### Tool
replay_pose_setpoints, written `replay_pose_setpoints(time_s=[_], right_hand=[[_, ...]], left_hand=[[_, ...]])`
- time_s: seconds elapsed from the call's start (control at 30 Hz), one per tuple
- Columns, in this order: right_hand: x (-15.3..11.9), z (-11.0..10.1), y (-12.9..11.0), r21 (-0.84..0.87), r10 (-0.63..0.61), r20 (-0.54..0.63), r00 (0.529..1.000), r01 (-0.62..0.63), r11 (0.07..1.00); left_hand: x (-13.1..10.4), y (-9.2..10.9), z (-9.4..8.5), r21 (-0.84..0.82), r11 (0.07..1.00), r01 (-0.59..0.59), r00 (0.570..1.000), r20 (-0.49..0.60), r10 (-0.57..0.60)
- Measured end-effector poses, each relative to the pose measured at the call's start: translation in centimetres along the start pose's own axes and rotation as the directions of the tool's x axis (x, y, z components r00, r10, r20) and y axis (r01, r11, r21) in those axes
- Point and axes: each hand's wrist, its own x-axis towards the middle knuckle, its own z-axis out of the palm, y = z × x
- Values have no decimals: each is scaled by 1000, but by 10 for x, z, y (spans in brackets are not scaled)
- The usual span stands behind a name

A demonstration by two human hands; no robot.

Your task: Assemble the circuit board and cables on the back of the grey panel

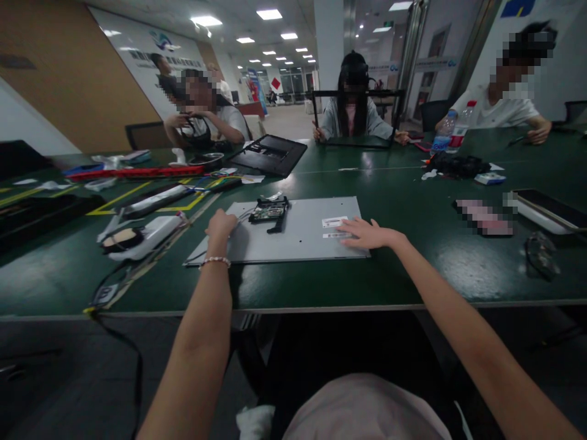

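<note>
A flat silver-grey panel (302, 241) lies on the green table in front of me. Near its back edge, left of centre, sits a black bracket with a small circuit board (269, 211), and thin wires run from it toward my left hand. My left hand (221, 225) is at the panel's left side with its fingers curled together; what they hold, if anything, is hidden. Spread fingers of my right hand (369, 234) rest flat on the panel's right part, beside two white labels (334, 222).
Across the green table (413, 269), a person holds up a black frame (358, 145). A black plastic cover (270, 153) lies behind the panel. Cables, tools and a white device (153, 237) are at left; bottles (444, 131), a phone (487, 217) and glasses (541, 253) at right.
</note>
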Motion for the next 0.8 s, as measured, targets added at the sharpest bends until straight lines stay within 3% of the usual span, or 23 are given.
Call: replay_pose_setpoints(time_s=[0.1, 0.23, 0.33, 0.43, 0.6, 0.8], right_hand=[[3, -7, 14, 123, 29, -171, 985, -8, 992], [3, -16, 33, 389, 189, -392, 900, -24, 921], [1, -19, 49, 635, 357, -373, 857, -44, 771], [0, -20, 63, 749, 445, -346, 826, -42, 661], [-5, -26, 75, 765, 526, -295, 798, -132, 630], [-15, -32, 68, 800, 603, -257, 755, -184, 571]], left_hand=[[-2, 1, -1, -5, 1000, 8, 1000, -29, -8], [-11, 6, 1, 31, 999, 4, 997, -81, -2], [-16, 11, 2, 52, 999, -7, 993, -119, 13], [-18, 16, 1, 47, 998, -30, 994, -101, 35], [-23, 28, -2, 81, 993, -81, 990, -109, 90], [-33, 38, -5, 57, 994, -92, 989, -112, 98]])
